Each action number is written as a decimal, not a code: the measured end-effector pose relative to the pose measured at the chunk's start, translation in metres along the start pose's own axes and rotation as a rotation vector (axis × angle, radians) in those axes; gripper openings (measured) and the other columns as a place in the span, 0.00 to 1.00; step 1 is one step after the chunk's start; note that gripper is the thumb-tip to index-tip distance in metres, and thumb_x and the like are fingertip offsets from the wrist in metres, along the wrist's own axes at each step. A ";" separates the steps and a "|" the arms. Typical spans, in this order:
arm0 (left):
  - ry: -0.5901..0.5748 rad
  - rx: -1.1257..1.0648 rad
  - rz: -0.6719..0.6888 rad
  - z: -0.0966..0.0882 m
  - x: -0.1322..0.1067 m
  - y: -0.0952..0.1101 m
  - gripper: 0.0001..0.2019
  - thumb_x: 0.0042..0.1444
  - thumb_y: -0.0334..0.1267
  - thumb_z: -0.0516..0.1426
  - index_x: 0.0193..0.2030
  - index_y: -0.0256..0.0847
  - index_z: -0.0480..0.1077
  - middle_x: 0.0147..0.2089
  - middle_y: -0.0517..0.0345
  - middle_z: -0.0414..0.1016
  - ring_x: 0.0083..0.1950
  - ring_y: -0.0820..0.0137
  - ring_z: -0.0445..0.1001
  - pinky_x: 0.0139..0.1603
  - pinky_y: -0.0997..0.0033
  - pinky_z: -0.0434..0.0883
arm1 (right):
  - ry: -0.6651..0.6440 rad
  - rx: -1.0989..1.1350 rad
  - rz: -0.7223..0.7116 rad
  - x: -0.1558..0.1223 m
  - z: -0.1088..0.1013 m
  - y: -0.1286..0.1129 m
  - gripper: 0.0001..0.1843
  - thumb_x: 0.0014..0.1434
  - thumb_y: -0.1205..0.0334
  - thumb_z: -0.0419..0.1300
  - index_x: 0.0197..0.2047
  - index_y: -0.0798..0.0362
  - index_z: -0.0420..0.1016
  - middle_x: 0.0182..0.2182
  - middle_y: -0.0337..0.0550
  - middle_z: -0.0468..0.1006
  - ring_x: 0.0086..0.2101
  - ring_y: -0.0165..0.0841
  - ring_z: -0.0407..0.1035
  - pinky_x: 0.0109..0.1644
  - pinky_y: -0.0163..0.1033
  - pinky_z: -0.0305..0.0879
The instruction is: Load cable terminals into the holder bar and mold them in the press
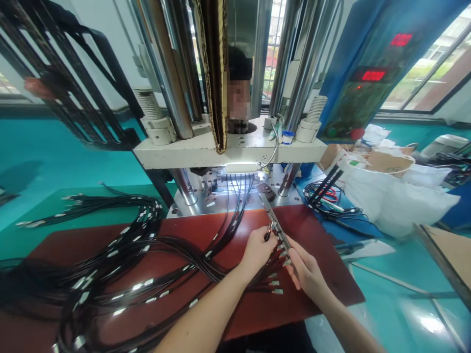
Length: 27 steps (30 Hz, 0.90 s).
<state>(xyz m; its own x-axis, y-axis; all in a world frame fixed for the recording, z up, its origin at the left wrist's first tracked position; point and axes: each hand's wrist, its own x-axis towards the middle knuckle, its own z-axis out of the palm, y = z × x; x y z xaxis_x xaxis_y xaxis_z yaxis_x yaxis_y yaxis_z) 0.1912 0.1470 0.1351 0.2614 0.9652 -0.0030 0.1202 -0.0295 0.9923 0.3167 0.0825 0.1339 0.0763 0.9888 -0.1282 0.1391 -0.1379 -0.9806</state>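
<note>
A: Far right, white bags (401, 201) are sitting with a cardboard box (390, 162) on top; contents hidden.
B: Near centre, the left hand (257, 251) is pinching a cable end (271, 227) against the bar (267, 206) on the red mat (206, 230).
A: The right hand (307, 269) is curling its fingers round the bar's near end.

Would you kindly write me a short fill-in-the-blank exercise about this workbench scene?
1. The cables spread over the red mat are coloured ____.
2. The left hand and right hand both touch the jig bar, which is made of ____.
3. The digits on the blue control panel glow ____.

Missing words: black; metal; red.
</note>
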 end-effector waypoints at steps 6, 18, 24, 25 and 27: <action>0.131 -0.077 0.062 -0.006 0.007 0.004 0.06 0.51 0.39 0.50 0.28 0.41 0.57 0.23 0.67 0.58 0.25 0.77 0.58 0.28 0.77 0.57 | 0.061 0.165 -0.040 -0.002 -0.003 0.002 0.26 0.59 0.51 0.47 0.57 0.58 0.59 0.12 0.29 0.61 0.09 0.19 0.49 0.12 0.26 0.44; -0.033 0.029 -0.046 -0.010 0.005 0.011 0.11 0.51 0.41 0.49 0.22 0.40 0.56 0.18 0.68 0.54 0.19 0.79 0.53 0.21 0.78 0.51 | 0.019 0.201 -0.047 -0.004 -0.006 0.006 0.27 0.59 0.52 0.48 0.58 0.58 0.57 0.11 0.29 0.61 0.09 0.20 0.48 0.11 0.25 0.43; -0.163 -0.289 -0.326 -0.012 0.005 0.019 0.11 0.48 0.44 0.51 0.25 0.43 0.53 0.14 0.74 0.47 0.11 0.83 0.42 0.11 0.81 0.42 | -0.013 0.172 -0.040 -0.004 -0.009 0.006 0.28 0.59 0.51 0.48 0.58 0.60 0.57 0.12 0.30 0.62 0.09 0.19 0.48 0.11 0.25 0.43; -0.164 -0.308 -0.324 -0.013 0.006 0.019 0.11 0.47 0.44 0.51 0.25 0.42 0.53 0.14 0.74 0.47 0.10 0.83 0.42 0.10 0.81 0.42 | -0.017 0.156 -0.045 -0.003 -0.009 0.007 0.28 0.59 0.51 0.47 0.58 0.60 0.57 0.12 0.30 0.62 0.09 0.19 0.48 0.11 0.25 0.43; -0.160 -0.342 -0.323 -0.014 0.006 0.018 0.12 0.46 0.45 0.53 0.25 0.42 0.52 0.14 0.74 0.47 0.10 0.84 0.42 0.10 0.82 0.41 | -0.028 0.110 -0.054 -0.002 -0.008 0.008 0.28 0.60 0.51 0.47 0.58 0.59 0.56 0.12 0.30 0.61 0.09 0.20 0.49 0.11 0.26 0.45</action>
<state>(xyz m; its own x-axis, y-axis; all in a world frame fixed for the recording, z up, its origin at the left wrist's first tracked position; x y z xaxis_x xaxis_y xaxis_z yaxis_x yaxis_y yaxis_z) 0.1817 0.1558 0.1548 0.4094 0.8581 -0.3098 -0.0944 0.3777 0.9211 0.3253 0.0788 0.1274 0.0439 0.9960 -0.0772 0.0326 -0.0787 -0.9964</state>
